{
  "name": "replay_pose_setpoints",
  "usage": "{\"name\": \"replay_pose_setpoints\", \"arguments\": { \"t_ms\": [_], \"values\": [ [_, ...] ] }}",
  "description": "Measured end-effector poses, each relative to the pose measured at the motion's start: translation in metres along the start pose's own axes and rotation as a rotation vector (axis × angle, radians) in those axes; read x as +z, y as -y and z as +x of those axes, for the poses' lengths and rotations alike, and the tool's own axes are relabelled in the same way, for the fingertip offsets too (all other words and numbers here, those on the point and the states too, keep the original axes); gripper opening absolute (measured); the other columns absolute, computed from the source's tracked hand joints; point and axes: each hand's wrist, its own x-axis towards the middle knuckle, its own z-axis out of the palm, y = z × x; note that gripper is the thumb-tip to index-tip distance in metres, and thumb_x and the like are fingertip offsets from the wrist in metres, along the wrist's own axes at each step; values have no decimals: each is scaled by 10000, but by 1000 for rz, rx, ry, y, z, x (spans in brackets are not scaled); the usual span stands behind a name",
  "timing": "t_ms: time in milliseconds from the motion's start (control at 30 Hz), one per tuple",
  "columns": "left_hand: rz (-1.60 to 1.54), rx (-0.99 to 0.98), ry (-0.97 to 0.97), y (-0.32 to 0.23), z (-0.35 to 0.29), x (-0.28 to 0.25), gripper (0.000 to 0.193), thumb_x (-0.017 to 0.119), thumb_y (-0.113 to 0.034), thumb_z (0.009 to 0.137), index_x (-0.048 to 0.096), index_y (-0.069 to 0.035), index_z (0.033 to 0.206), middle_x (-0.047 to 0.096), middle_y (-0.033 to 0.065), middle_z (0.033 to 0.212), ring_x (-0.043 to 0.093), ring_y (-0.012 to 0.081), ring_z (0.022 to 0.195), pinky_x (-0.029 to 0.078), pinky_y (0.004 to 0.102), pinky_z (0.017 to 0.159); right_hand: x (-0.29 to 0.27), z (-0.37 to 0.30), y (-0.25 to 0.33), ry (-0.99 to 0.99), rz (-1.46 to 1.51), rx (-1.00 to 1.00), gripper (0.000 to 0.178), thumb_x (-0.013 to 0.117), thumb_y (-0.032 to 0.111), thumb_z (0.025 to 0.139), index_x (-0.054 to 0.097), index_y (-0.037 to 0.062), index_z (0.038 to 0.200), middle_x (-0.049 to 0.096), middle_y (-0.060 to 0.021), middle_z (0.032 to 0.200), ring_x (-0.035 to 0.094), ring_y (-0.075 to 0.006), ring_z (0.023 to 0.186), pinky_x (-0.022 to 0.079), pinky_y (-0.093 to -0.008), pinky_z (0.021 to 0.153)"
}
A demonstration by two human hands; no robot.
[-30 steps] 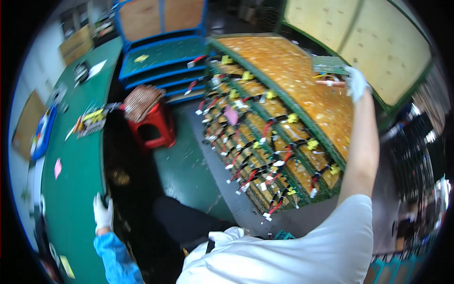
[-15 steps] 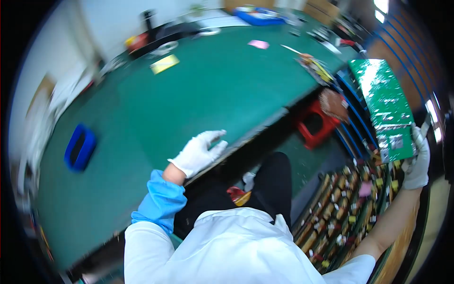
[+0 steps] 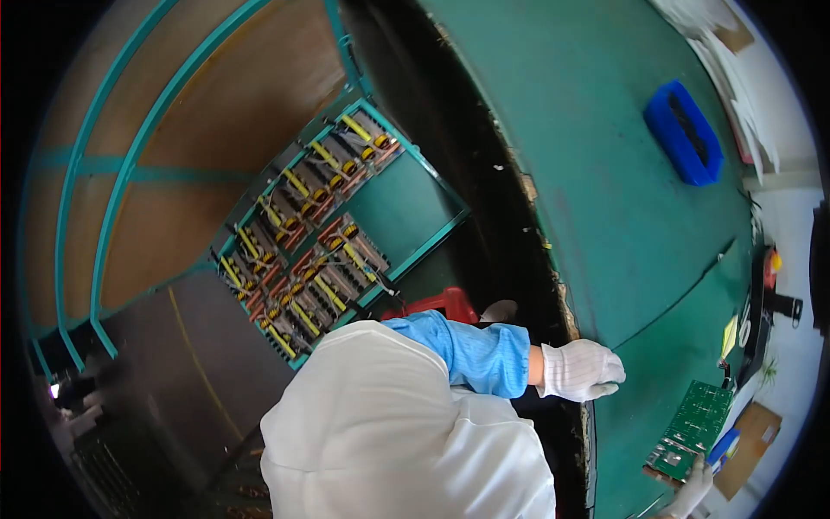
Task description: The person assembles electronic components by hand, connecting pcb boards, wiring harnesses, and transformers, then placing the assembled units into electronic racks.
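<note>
My right hand (image 3: 692, 490), in a white glove, grips a long green circuit board (image 3: 694, 422) by its near end, at the lower right over the green table mat (image 3: 596, 233). Dense pale solder marks cover the board's visible face. My left hand (image 3: 583, 370), also gloved in white, rests at the table's edge below a blue sleeve cover (image 3: 484, 355). Its fingers are curled together, with nothing visible in them.
A blue bin (image 3: 683, 134) stands on the far part of the table. To the left, a teal-framed cart (image 3: 413, 259) bears several assemblies with coils and yellow strips. A red stool (image 3: 445, 303) sits beside the table; a cardboard box (image 3: 750, 450) lies beyond the board.
My view has swung left, bringing the cart into sight. The board, still in my right hand, is now over the table. My left hand's fingers have closed.
</note>
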Motion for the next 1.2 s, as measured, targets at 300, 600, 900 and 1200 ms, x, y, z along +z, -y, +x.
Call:
{"name": "replay_pose_setpoints", "arguments": {
  "t_ms": [300, 600, 900, 1200],
  "values": [
    [-255, 21, -135, 0, 14, -1, 138, 613, -154, 853, 653, -51, 934, 654, 122, 890, 631, 301, 821, 522, 376, 713, 113, -35, 60, -74, -282, -407, 332, 530, 271, 892, 606, -25, 761, 604, -229, 646, 614, -404, 636, 478, -469, 556],
    [-221, -275, -356, -20, -5, -17, 214, 452, -86, 974, 552, 13, 1135, 635, 135, 1030, 634, 181, 901, 504, 276, 740, 124, -93, 109, 39, 224, -727, 290, 634, 321, 828, 631, 42, 907, 636, -158, 723, 632, -329, 650, 502, -407, 568],
    [384, 299, 115, -39, 52, 21, 347, 653, -39, 791, 576, -35, 1129, 623, 160, 1064, 612, 304, 980, 502, 389, 822, 200, -138, -44, -58, 804, -3, 272, 626, 249, 882, 624, 11, 1014, 660, -136, 778, 654, -240, 676, 508, -334, 612],
    [693, 297, 672, -41, 93, 89, 474, 679, -39, 689, 587, -88, 1151, 649, 121, 918, 617, 306, 851, 493, 419, 748, 177, -86, -87, 54, 1220, 300, 494, 557, 443, 890, 610, -11, 1077, 538, -45, 681, 435, -84, 482, 359, -235, 435]
  ]
}}
